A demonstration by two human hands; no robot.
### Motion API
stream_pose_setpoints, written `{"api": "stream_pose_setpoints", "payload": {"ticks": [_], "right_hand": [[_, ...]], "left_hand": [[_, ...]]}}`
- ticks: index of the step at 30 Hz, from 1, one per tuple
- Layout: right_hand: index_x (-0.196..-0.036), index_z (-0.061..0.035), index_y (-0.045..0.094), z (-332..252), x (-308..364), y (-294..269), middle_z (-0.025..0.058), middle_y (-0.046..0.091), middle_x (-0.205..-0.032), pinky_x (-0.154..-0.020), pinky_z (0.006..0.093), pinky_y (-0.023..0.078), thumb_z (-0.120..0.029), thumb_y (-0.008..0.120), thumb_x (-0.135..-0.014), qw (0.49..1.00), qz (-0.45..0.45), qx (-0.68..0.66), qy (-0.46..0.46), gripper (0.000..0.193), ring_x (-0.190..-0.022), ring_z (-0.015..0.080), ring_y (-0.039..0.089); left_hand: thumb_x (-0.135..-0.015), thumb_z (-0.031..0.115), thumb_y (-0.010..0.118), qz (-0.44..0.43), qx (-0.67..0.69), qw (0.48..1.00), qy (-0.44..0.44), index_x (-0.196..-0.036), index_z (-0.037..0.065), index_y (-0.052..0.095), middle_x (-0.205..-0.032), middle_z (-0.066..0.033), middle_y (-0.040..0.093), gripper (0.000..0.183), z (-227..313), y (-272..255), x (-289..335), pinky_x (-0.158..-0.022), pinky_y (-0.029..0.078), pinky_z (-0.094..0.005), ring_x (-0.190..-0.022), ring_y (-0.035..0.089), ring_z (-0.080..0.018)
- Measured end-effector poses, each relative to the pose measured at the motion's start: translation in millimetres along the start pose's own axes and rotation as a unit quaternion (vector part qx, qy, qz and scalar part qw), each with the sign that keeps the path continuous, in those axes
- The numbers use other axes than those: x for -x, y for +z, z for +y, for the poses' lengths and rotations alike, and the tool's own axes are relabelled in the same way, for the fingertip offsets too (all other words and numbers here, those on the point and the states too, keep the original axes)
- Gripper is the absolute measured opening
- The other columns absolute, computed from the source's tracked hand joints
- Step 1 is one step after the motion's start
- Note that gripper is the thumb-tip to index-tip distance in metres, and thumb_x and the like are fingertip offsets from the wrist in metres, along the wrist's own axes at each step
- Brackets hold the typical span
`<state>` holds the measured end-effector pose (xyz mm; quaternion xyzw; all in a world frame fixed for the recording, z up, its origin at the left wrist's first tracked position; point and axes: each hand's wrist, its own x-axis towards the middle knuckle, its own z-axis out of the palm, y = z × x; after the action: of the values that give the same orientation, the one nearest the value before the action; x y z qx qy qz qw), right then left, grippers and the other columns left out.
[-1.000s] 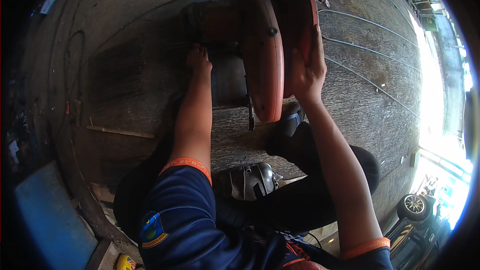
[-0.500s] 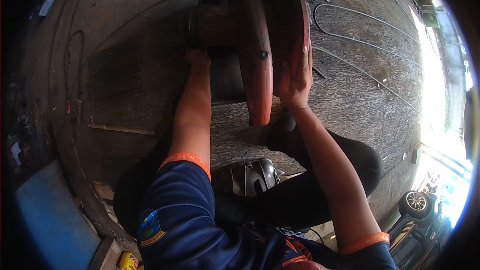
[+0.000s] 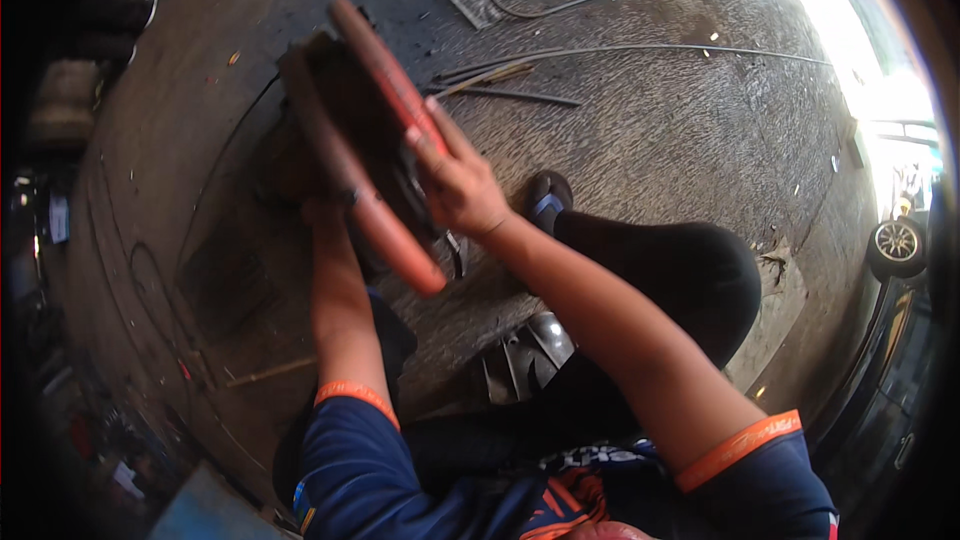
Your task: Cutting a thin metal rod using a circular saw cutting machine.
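A heavy dark machine (image 3: pixel 330 140) with two curved red-edged guards is tilted toward the left in front of me. My right hand (image 3: pixel 462 185) grips the right-hand red guard (image 3: pixel 395 80), fingers along its rim. My left hand (image 3: pixel 322 212) is pressed against the machine's shadowed left side, its fingers hidden. The other guard (image 3: pixel 375 220) slopes down between my two hands. Below the machine, by my leg, lies a curved shiny dark piece that looks like a welding mask (image 3: pixel 530 355).
Long thin rods (image 3: pixel 640 50) and a bent rod (image 3: pixel 560 8) lie on the rough floor ahead right. A black cable (image 3: pixel 215 165) runs left of the machine. A wooden strip (image 3: pixel 270 372) lies near my left arm. A vehicle wheel (image 3: pixel 897 240) shows at far right.
The machine has tipped and shifted left, both my hands moving with it. My right hand now wraps the guard's rim instead of lying flat on it. The view has shifted too.
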<state>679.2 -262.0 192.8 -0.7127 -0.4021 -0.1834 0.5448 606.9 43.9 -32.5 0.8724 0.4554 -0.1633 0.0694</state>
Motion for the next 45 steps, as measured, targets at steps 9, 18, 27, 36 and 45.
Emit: {"api": "stream_pose_setpoints", "payload": {"ticks": [9, 18, 27, 36, 45], "right_hand": [[-0.120, -0.0179, 0.061, 8.0, 11.5, -5.0, 0.0231, 0.049, -0.132, -0.099, 0.0447, 0.044, -0.009, 0.065, -0.070, 0.999, 0.006, -0.018, 0.050, 0.051, -0.117, 0.0431, 0.051], [-0.119, -0.0194, 0.060, 11.6, 13.2, -6.8, 0.0196, 0.052, -0.129, -0.095, 0.0433, 0.047, -0.022, 0.058, -0.076, 0.999, 0.030, -0.003, 0.034, 0.043, -0.112, 0.0418, 0.055], [-0.119, -0.0195, 0.062, 9.9, 11.2, -7.9, 0.0204, 0.053, -0.128, -0.095, 0.0430, 0.047, -0.020, 0.061, -0.074, 0.999, 0.018, -0.002, 0.045, 0.044, -0.111, 0.0406, 0.056], [-0.129, -0.0134, 0.053, -12.7, -63.8, 0.3, 0.0247, 0.055, -0.124, -0.090, 0.0417, 0.051, -0.008, 0.060, -0.081, 0.998, -0.042, 0.034, 0.039, 0.049, -0.110, 0.0384, 0.058], [-0.144, 0.0038, 0.021, -11.4, -200.2, -0.4, 0.0190, 0.028, -0.149, -0.108, 0.0339, 0.032, 0.005, 0.048, -0.083, 0.934, -0.250, -0.205, 0.150, 0.067, -0.134, 0.0264, 0.034]], "left_hand": [[-0.091, 0.030, 0.048, 0.062, 0.803, 0.547, -0.228, -0.114, 0.010, 0.059, -0.100, -0.0093, 0.065, 0.032, -32.3, -6.5, 32.3, -0.077, 0.053, -0.0392, -0.084, 0.061, -0.0222], [-0.090, 0.024, 0.052, 0.069, 0.800, 0.545, -0.241, -0.109, 0.008, 0.059, -0.098, -0.0085, 0.065, 0.026, -33.1, -19.1, 41.7, -0.075, 0.054, -0.0362, -0.080, 0.059, -0.0196], [-0.089, 0.019, 0.057, 0.066, 0.837, 0.487, -0.239, -0.105, 0.005, 0.059, -0.095, -0.0078, 0.064, 0.021, 2.8, -17.8, 37.4, -0.074, 0.055, -0.0333, -0.076, 0.057, -0.0170], [-0.088, 0.013, 0.062, 0.090, 0.897, 0.355, -0.250, -0.101, 0.003, 0.059, -0.093, -0.0070, 0.064, 0.017, 4.2, -3.2, 23.7, -0.073, 0.056, -0.0303, -0.072, 0.055, -0.0144], [-0.085, 0.008, 0.068, 0.140, 0.908, 0.278, -0.281, -0.094, 0.006, 0.060, -0.084, -0.0013, 0.060, 0.012, 19.5, -13.9, 36.0, -0.069, 0.055, -0.0261, -0.066, 0.049, -0.0097]]}}
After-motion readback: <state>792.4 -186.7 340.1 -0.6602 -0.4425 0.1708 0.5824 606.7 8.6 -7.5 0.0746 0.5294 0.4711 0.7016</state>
